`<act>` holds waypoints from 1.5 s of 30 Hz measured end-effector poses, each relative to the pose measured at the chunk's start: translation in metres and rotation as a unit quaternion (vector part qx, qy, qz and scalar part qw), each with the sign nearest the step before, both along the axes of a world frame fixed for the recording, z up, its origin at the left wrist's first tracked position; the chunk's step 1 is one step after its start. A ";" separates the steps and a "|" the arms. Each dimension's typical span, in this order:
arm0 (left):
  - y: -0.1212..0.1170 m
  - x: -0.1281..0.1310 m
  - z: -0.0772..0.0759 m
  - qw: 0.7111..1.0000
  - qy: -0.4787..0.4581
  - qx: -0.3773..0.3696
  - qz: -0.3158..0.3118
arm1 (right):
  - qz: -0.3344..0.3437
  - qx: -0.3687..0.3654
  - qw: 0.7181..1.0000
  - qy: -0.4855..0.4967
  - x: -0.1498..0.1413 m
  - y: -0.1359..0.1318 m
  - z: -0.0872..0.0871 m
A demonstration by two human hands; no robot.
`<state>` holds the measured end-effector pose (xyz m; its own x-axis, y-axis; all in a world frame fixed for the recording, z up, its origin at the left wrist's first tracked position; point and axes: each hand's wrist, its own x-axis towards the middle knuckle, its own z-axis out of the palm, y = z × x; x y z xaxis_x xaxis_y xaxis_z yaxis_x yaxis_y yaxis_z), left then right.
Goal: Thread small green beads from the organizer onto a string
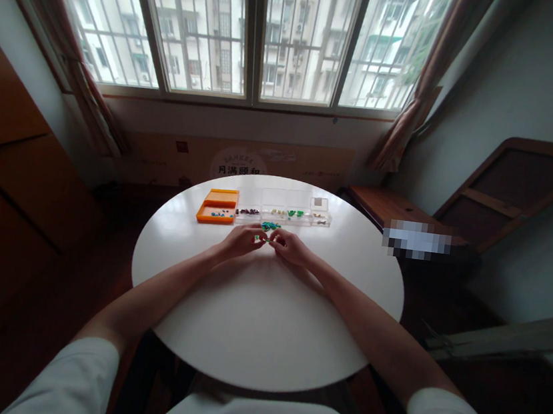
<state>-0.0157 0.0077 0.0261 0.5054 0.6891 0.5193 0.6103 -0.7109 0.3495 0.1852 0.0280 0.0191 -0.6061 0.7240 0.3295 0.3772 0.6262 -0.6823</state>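
Over the white round table [262,326], my left hand [242,240] and my right hand [292,246] meet almost fingertip to fingertip. Each is closed in a pinch. A tiny green bead-like piece [267,240] shows between them; its exact kind is too small to make out. Just beyond the fingers lies a small heap of blue and green pieces [271,226]. An orange box [199,213], lid open, holds a few small blue and dark beads. To its right, clear plastic boxes [274,196] hold dark, cream, green and golden pieces in separate compartments.
Behind the table, a printed cardboard panel [162,153] leans below the barred window. A low wooden bench [382,203] stands at the right with a blurred-out item on it. Wooden cabinets [0,200] line the left side.
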 end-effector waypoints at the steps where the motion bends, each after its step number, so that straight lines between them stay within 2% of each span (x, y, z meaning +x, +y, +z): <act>1: 0.001 0.000 0.000 1.000 0.000 0.003 0.003 | 0.002 -0.003 1.000 0.001 0.000 0.000 0.000; 12: 0.002 -0.001 -0.001 1.000 0.007 0.010 0.022 | 0.000 0.000 1.000 0.000 0.000 -0.001 0.002; 45: 0.002 -0.001 -0.002 1.000 -0.013 -0.014 -0.005 | -0.002 0.004 1.000 -0.001 0.000 0.000 -0.001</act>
